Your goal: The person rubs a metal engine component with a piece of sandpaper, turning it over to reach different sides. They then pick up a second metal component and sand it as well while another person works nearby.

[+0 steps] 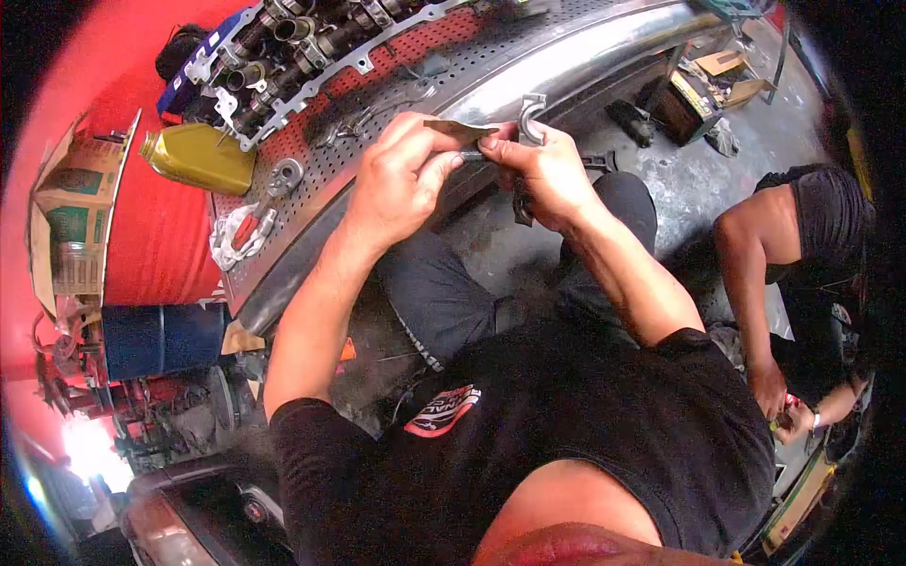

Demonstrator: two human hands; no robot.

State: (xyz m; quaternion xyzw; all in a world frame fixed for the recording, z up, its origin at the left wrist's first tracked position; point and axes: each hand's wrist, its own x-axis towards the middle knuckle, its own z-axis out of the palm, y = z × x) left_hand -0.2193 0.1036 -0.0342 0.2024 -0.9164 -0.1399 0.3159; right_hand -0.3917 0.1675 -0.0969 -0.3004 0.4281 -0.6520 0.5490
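My left hand [401, 179] pinches a small brown strip of abrasive paper [460, 127] between thumb and fingers. My right hand [545, 174] grips a grey metal part with a half-round curved end [531, 115] that sticks up above my fingers. The two hands meet in front of me, and the strip lies against the metal part near my right fingertips. Both hands are over the edge of a perforated metal bench [396, 151].
On the bench lie an engine cylinder head [283, 57], a yellow oil jug [198, 156], a connecting rod [281, 177] and a white chain-like piece [236, 236]. A blue drum [160, 340] stands lower left. Another person [793, 255] crouches at right, hands low.
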